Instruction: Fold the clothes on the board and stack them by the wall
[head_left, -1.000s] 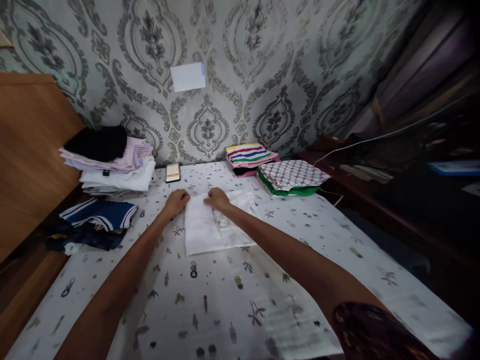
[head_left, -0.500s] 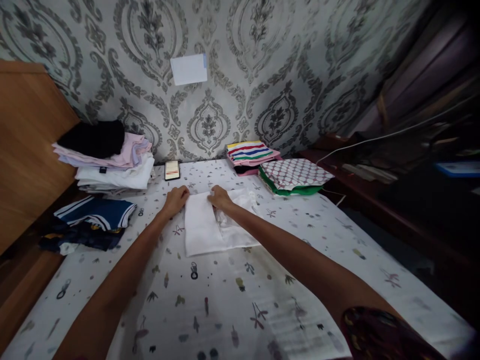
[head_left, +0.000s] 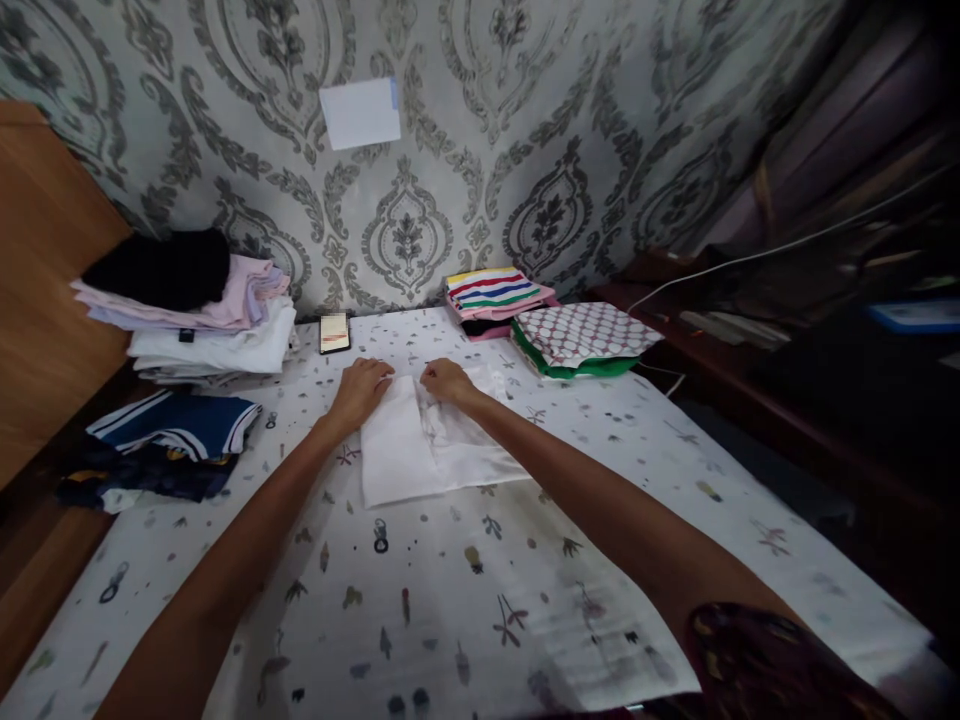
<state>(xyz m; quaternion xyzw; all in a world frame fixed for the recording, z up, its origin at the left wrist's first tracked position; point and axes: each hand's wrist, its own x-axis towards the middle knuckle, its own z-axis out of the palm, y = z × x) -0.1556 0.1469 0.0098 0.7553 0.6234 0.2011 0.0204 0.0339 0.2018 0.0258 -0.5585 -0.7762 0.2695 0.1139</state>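
Note:
A white cloth garment (head_left: 397, 450) lies partly folded on the bed, with a smooth flap on its left and thinner, rumpled fabric on its right. My left hand (head_left: 363, 388) is at the flap's far left corner, fingers curled onto the cloth. Just right of the flap's far end, my right hand (head_left: 448, 382) is closed in a pinch on the fabric. The fingertips of both hands are partly hidden. A phone (head_left: 334, 333) with a lit screen lies beyond my left hand.
Folded clothes (head_left: 210, 345) are stacked at the left, with a blue garment (head_left: 176, 425) in front. At the back right lie a striped folded cloth (head_left: 491, 290) and a patterned one (head_left: 585, 335). A wooden panel (head_left: 52, 280) borders the left; a cable (head_left: 750, 262) runs right.
My left hand has shifted slightly right over the garment's far corner, its fingers reaching further across. My right hand stays near the flap's far end. The whole view has tilted and shifted a little.

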